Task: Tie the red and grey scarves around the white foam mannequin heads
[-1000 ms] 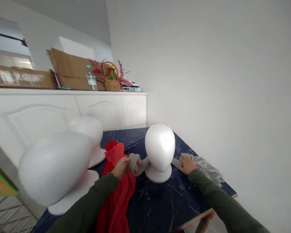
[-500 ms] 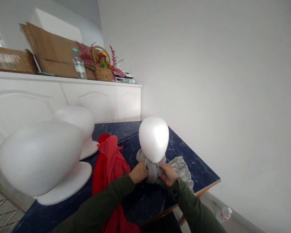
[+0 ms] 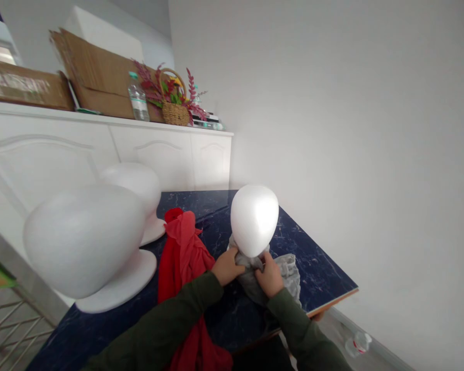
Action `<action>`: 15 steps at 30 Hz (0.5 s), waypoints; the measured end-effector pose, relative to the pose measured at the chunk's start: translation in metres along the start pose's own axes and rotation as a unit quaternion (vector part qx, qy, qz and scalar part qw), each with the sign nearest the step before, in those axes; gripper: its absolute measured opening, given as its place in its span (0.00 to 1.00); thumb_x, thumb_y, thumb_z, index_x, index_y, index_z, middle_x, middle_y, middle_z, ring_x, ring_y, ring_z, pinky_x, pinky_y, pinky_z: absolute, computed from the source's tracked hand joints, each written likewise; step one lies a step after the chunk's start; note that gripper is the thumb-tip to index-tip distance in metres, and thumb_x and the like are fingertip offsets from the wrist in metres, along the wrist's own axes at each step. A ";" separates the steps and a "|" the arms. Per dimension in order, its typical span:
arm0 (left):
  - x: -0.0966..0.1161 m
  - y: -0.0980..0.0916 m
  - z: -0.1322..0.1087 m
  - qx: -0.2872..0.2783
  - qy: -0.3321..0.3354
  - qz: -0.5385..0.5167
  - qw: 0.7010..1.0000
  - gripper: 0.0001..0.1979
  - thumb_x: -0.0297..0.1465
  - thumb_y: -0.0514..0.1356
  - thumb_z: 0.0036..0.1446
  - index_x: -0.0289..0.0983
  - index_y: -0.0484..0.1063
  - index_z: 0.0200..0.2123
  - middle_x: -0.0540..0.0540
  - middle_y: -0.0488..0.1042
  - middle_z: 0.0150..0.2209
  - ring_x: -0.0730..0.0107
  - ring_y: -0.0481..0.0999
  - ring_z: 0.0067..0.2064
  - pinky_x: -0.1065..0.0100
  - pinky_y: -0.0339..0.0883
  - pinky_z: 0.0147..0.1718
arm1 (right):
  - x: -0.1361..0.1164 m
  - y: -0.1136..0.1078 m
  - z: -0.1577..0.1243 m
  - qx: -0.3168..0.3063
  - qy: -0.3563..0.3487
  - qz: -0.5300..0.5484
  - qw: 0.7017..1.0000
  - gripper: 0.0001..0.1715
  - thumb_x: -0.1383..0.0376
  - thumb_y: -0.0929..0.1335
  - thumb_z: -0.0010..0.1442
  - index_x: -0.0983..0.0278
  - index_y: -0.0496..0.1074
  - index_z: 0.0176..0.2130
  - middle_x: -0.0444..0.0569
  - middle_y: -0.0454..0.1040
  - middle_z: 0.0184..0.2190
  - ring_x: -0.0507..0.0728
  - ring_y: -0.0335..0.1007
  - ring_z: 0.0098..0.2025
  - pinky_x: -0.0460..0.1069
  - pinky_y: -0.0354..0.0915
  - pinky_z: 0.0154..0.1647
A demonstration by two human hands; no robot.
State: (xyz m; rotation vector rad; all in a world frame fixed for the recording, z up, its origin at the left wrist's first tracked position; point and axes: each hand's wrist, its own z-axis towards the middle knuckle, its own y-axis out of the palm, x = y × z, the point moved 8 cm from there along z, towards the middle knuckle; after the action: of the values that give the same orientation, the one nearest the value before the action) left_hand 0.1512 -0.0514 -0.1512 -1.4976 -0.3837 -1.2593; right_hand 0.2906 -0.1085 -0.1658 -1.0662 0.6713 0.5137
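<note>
A glossy white mannequin head (image 3: pixel 254 220) stands upright on the dark blue table. Around its neck lies a grey scarf (image 3: pixel 252 289), bunched at the front, with its paler end spread out to the right. My left hand (image 3: pixel 227 266) is closed on the scarf just left of the chin. On the other side, my right hand (image 3: pixel 269 275) pinches the cloth below the chin. The fingertips are partly hidden in the folds. Red scarves (image 3: pixel 185 252) lie beside my left forearm.
Two more white mannequin heads (image 3: pixel 85 239) rest on round bases at the left of the table (image 3: pixel 313 257). Behind, a white cabinet (image 3: pixel 158 154) carries cardboard boxes (image 3: pixel 96 72), a water bottle (image 3: pixel 138 100) and a flower basket (image 3: pixel 175 113). Another bottle (image 3: pixel 359 344) lies on the floor.
Both hands have moved up closer to the chin, and the scarf's front loop is now gathered between them. The whole view has shifted slightly, with things appearing farther right.
</note>
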 end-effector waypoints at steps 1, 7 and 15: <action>-0.003 -0.006 0.004 0.002 -0.006 -0.041 0.999 0.16 0.25 0.57 0.36 0.34 0.68 0.34 0.45 0.71 0.33 0.60 0.70 0.37 0.63 0.62 0.38 | 0.008 -0.008 0.004 0.004 -0.001 -0.026 1.000 0.17 0.73 0.61 0.41 0.63 0.61 0.35 0.47 0.66 0.29 0.56 0.64 0.33 0.49 0.60 0.35; -0.049 -0.032 0.018 -0.056 -0.177 -0.364 0.913 0.24 0.23 0.54 0.32 0.35 0.63 0.40 0.47 0.73 0.31 0.70 0.72 0.27 0.69 0.63 0.27 | 0.037 -0.048 0.036 -0.014 0.003 -0.168 0.986 0.17 0.71 0.63 0.41 0.65 0.64 0.36 0.48 0.67 0.28 0.56 0.63 0.32 0.48 0.59 0.33; -0.074 -0.057 0.025 -0.024 -0.126 -0.103 0.986 0.18 0.26 0.62 0.29 0.34 0.70 0.31 0.45 0.75 0.31 0.60 0.73 0.38 0.67 0.64 0.37 | 0.031 -0.007 0.043 -0.038 -0.030 -0.156 0.987 0.26 0.73 0.60 0.45 0.70 0.65 0.47 0.58 0.68 0.44 0.61 0.60 0.49 0.51 0.53 0.51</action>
State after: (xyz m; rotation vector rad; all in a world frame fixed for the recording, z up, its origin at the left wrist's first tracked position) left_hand 0.0910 0.0182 -0.1803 -1.6982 -0.6931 -1.2478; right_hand 0.3276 -0.0702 -0.1702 -1.1976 0.4233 0.3003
